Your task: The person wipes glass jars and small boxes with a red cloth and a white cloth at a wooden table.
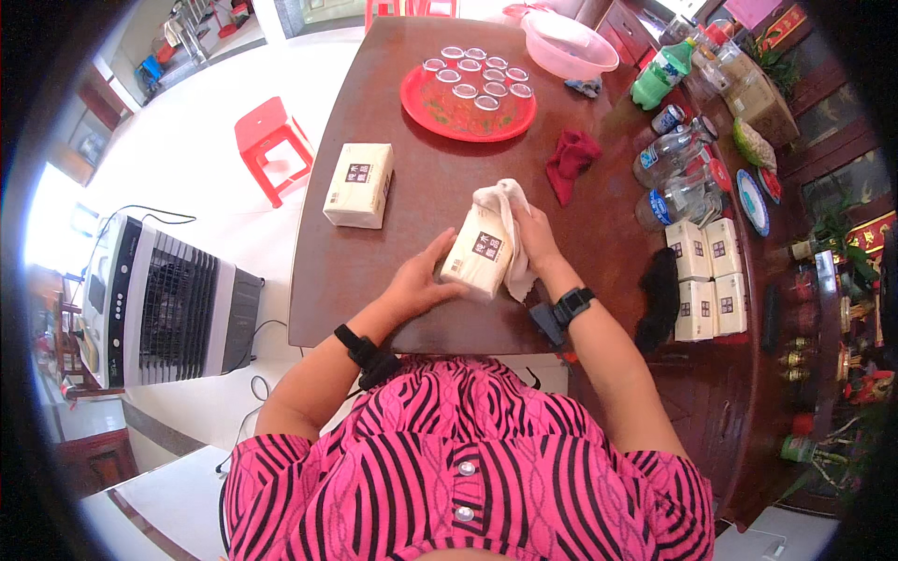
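Observation:
A wrapped pack of paper tissues (473,256) is between my two hands above the front part of the brown table. My left hand (421,277) grips its left side and lower corner. In my right hand (537,242) is a white cloth (518,265), pressed along the pack's right side and over its far end. Another tissue pack (359,186) lies on the table to the left. A dark red cloth (572,165) lies crumpled beyond my right hand.
A red tray (468,123) with several small glasses stands farther back, near a pink basin (570,52). On the right are a green bottle (661,73), glass jars (677,200), stacked tissue packs (707,280) and a black item (658,298). A red stool (270,133) stands left.

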A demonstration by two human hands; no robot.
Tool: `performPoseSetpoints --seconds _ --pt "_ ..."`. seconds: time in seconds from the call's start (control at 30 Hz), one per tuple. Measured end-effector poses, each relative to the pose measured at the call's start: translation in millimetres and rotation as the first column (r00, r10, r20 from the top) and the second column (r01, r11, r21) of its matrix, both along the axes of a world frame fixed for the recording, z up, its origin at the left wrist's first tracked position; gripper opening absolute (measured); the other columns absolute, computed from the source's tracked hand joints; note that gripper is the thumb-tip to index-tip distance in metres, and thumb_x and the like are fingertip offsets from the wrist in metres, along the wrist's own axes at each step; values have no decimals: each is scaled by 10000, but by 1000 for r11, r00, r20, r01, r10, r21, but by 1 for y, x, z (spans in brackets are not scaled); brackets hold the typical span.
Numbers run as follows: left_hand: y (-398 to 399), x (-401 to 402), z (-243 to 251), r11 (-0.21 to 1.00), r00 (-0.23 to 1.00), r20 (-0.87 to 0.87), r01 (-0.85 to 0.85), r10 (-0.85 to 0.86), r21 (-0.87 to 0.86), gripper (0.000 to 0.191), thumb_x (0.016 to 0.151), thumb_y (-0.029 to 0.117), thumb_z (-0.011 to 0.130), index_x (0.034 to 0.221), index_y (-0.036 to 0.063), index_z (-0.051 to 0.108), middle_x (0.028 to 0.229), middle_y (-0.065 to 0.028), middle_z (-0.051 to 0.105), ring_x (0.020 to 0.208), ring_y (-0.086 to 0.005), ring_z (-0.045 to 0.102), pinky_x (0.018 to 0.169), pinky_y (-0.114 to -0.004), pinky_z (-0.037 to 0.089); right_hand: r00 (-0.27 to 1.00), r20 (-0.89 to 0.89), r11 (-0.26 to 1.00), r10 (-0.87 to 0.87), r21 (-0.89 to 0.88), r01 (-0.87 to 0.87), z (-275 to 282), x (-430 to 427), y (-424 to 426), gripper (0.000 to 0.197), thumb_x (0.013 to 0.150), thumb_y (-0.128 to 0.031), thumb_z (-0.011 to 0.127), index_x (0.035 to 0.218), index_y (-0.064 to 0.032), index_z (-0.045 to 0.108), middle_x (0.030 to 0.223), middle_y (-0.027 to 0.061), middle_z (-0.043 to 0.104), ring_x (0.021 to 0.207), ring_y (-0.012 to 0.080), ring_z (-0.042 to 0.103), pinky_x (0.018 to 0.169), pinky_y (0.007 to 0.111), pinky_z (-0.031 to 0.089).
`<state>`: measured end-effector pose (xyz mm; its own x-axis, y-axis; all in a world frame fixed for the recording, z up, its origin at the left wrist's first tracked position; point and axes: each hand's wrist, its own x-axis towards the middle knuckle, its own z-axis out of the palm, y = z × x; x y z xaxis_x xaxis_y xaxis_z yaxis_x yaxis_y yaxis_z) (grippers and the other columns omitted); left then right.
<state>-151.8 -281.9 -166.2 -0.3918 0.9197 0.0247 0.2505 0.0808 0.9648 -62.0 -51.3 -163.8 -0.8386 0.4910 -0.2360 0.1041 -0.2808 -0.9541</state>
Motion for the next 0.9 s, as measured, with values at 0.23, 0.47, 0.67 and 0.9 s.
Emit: performPoseSetpoints --seconds 0.23,0.47,0.67,0.9 --pt "19 17 55 998 966 -253 -64 58 -12 1223 612 403 865 1481 -75 149 1471 -295 331 1352 -397 381 1097 -420 341 976 -114 968 -187 148 203 -1 8 -26 418 1022 -317 458 1243 22 563 1122 85 650 994 153 616 879 301 495" --pt "33 17 33 972 923 -331 -229 196 -62 1164 604 404 869 1454 -73 232 1361 -287 470 1252 -411 486 1051 -446 392 973 -125 871 -195 435 230 9 40 -78 536 1016 -277 436 1435 35 318 1393 159 460 1277 255 453 1076 365 346" --pt "29 9 53 985 944 298 -165 143 53 741 732 151 825 1329 -12 418 1154 -95 594 1058 -153 566 923 -314 472 985 -166 616 -54 771 164 11 49 -88 644 913 -129 501 1461 59 221 1469 258 303 1384 387 286 1154 446 186" --pt "21 21 63 951 769 635 -249 78 185 806 738 66 797 1409 -3 354 1228 -81 559 1116 -164 549 973 -324 453 965 -262 840 -22 519 160 73 20 -64 423 916 -119 532 1311 19 471 1304 161 514 1212 253 495 1034 391 385"
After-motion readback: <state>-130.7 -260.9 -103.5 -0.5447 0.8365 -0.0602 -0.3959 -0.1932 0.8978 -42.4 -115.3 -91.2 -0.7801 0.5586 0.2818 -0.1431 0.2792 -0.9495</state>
